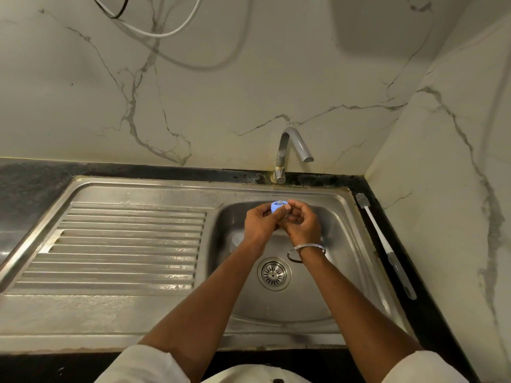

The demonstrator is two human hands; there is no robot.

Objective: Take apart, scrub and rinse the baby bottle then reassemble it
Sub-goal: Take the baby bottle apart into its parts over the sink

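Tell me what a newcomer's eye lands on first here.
First, the two hands meeting over the sink basin: the left hand and right hand together hold a small blue bottle collar with its nipple. Next, the bent tap behind them, with no water visible, and the white bottle brush lying on the dark counter to the right.

Two hands are meeting over the shiny metal sink bowl. The left hand is gripping a small blue bottle ring with a clear teat, and the right hand is touching it. A long white bottle brush is lying on the black counter beside the sink.
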